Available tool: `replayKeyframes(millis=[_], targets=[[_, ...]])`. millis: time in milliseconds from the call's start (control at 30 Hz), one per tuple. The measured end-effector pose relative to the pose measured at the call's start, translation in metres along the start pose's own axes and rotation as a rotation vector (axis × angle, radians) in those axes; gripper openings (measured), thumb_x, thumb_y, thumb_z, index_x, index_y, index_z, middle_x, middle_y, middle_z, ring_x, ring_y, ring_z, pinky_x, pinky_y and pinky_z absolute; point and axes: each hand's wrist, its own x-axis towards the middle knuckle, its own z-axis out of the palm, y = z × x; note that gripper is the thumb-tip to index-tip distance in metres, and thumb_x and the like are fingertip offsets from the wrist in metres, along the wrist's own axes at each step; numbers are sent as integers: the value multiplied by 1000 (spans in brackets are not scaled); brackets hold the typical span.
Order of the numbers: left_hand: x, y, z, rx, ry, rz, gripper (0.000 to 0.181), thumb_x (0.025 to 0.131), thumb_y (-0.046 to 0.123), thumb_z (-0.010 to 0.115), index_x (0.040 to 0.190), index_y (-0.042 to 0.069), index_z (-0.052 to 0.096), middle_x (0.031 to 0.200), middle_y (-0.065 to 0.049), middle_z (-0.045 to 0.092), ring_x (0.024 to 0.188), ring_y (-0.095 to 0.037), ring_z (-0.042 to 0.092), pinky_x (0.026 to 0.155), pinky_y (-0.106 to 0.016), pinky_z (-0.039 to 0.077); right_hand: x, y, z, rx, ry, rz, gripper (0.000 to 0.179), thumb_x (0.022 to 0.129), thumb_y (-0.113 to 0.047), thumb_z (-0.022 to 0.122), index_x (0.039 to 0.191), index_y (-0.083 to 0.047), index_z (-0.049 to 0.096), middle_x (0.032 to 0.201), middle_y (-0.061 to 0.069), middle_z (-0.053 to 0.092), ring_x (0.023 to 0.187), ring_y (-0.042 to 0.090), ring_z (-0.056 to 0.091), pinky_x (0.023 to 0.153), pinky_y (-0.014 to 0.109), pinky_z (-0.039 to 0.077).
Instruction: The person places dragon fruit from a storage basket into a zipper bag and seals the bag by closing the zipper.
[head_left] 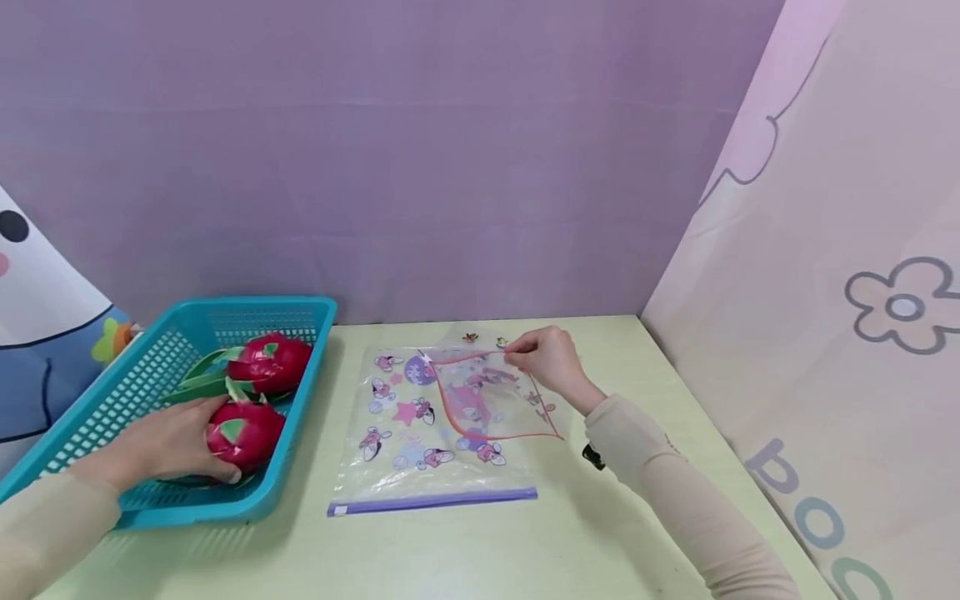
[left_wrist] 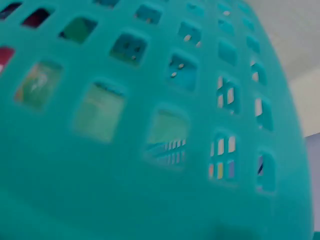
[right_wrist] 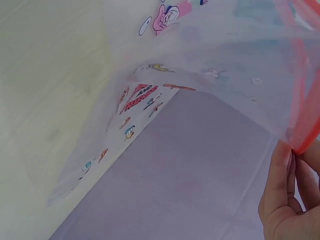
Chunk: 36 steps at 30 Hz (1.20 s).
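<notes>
In the head view, my left hand (head_left: 168, 440) reaches into the teal basket (head_left: 298, 421) and grips the nearer dragon fruit (head_left: 255, 437), thumb below and fingers over its far side. Another dragon fruit (head_left: 281, 365) with green leaves lies behind it. The left wrist view is filled by the basket's perforated wall (left_wrist: 150, 205), which hides the hand. My right hand (head_left: 551, 362) pinches the edge of a clear zip bag with a red-orange rim (head_left: 465, 431), lifted so its mouth gapes. The right wrist view shows this pinch on the red zip strip (right_wrist: 306, 117).
A clear printed bag with a purple slider strip (head_left: 435, 501) lies flat on the pale table (head_left: 420, 558), partly under the red-rimmed bag. Purple cloth (head_left: 450, 167) backs the table. A patterned light panel (head_left: 825, 333) stands at the right, a cartoon print (head_left: 45, 333) at the left.
</notes>
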Motion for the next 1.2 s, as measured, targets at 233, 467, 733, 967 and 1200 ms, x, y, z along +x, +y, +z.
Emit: replayKeyframes(millis=[233,467,733,967,1200], targets=[[1,-3,-1,5,-16,21,121,43,64,79,129,-9,35,106,-23,57,92,-41,52,58,-46,51,-1,1,-2,0,2,20,10,79,-14,71,87,-8,74,81,6,70,59,12,61,55,24,50],[1,1,2,-5,34,28,112,43,63,79,124,-4,41,104,-18,59,90,-36,54,55,-42,51,-2,3,-4,3,2,7,12,80,-16,71,88,-8,74,81,7,71,58,11,61,55,25,50],[-1,1,5,28,52,18,110,45,64,78,122,-7,43,102,-19,60,87,-35,55,56,-44,51,-2,6,-4,7,5,6,12,80,-16,70,88,-7,74,81,6,70,58,11,60,55,24,50],[-5,3,5,36,73,6,110,47,65,77,122,-7,42,103,-21,59,86,-35,55,55,-44,51,-2,7,-6,9,10,7,11,80,-16,70,87,-8,74,81,6,70,58,12,60,54,24,49],[-15,8,10,63,117,-2,110,47,66,76,122,-6,42,106,-23,57,84,-34,56,56,-45,50,-1,8,-6,13,17,6,11,80,-15,70,87,-8,74,80,6,71,57,12,60,54,24,48]])
